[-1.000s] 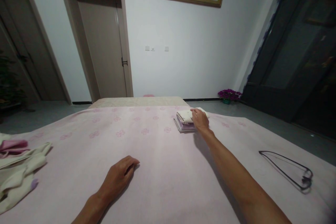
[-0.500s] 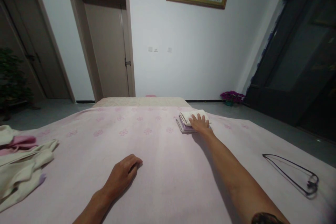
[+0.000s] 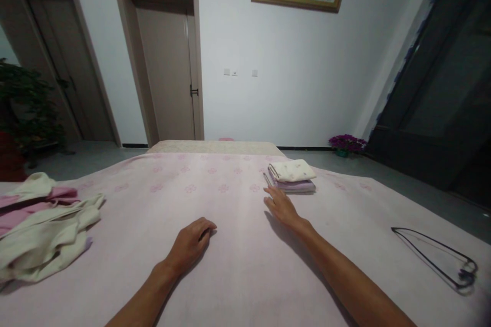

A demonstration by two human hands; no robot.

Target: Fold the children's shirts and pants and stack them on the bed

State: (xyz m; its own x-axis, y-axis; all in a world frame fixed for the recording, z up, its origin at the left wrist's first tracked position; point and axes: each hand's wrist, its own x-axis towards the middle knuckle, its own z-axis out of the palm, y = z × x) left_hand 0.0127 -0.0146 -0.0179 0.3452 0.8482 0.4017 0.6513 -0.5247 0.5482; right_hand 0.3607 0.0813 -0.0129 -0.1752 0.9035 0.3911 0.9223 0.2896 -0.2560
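A small stack of folded cloths (image 3: 292, 176), cream on top of lilac, lies on the pink flowered bedsheet (image 3: 230, 265) toward its far side. My right hand (image 3: 282, 206) hovers flat just in front of that stack, fingers stretched out, holding nothing and clear of the cloth. My left hand (image 3: 191, 244) rests on the sheet near the middle, fingers loosely curled downward with nothing in them.
A heap of unfolded cream and pink garments (image 3: 42, 225) lies at the left edge of the bed. A dark wire hanger (image 3: 441, 258) lies at the right. Beyond the bed are a door, a potted plant (image 3: 23, 112) and purple flowers (image 3: 343, 143).
My right hand has left the folded stack and drawn back toward me. The left hand has stayed in place. The view has swung slightly left.
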